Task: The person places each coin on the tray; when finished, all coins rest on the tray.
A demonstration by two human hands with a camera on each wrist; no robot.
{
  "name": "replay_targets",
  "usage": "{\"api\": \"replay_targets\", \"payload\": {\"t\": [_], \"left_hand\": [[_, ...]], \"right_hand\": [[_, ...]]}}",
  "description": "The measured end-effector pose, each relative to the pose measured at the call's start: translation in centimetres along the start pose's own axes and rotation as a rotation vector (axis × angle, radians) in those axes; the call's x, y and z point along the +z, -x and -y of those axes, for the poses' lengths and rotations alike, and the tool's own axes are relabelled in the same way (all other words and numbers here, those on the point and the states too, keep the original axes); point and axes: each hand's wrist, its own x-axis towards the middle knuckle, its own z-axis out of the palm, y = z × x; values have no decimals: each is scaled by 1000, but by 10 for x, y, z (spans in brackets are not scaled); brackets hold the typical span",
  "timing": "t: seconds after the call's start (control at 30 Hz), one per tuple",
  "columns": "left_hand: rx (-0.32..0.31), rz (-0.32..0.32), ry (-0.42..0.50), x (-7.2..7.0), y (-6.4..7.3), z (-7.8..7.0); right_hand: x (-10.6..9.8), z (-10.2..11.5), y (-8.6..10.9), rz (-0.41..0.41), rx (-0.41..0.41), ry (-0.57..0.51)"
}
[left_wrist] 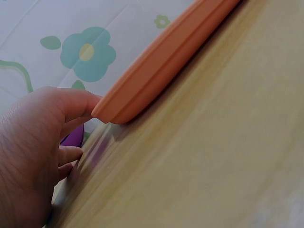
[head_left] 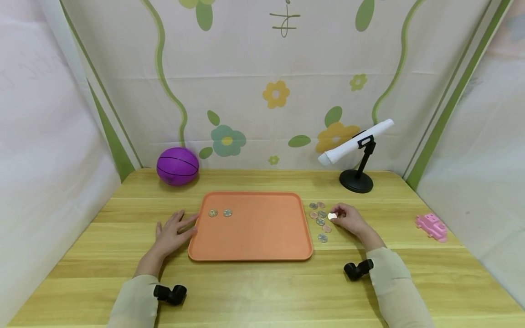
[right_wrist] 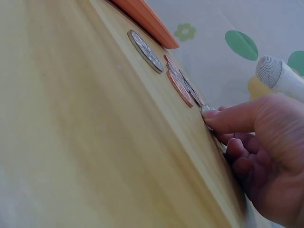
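Note:
An orange tray (head_left: 254, 237) lies on the wooden table with two silver coins, one (head_left: 213, 213) at the far left and the other (head_left: 227, 212) beside it. My left hand (head_left: 171, 234) touches the tray's left edge with its extended fingertips; in the left wrist view a finger (left_wrist: 78, 104) meets the rim. On the other side of the tray, my right hand (head_left: 350, 221) pinches a shiny silver coin (head_left: 332, 216) between thumb and fingers, close over the table. Several silver and copper-coloured coins lie flat between that hand and the tray, among them a silver one (head_left: 322, 238) nearest me.
A purple ball (head_left: 177, 166) sits at the back left. At the back right, a white microphone (head_left: 354, 143) is held on a black stand (head_left: 356, 181). A pink toy car (head_left: 431, 227) lies near the right edge. A flower-patterned cloth (head_left: 254, 59) hangs behind the table.

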Motion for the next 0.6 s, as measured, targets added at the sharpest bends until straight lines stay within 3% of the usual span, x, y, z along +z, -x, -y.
{"api": "replay_targets", "payload": {"t": [0.2, 0.4, 0.6], "left_hand": [[0, -2, -6, 0, -1, 0], [3, -1, -10, 0, -1, 0], [-4, 1, -6, 0, 0, 1]], "right_hand": [[-3, 0, 0, -2, 10, -42], [-6, 4, -4, -4, 134, -204], [-7, 24, -13, 2, 146, -275]]}}
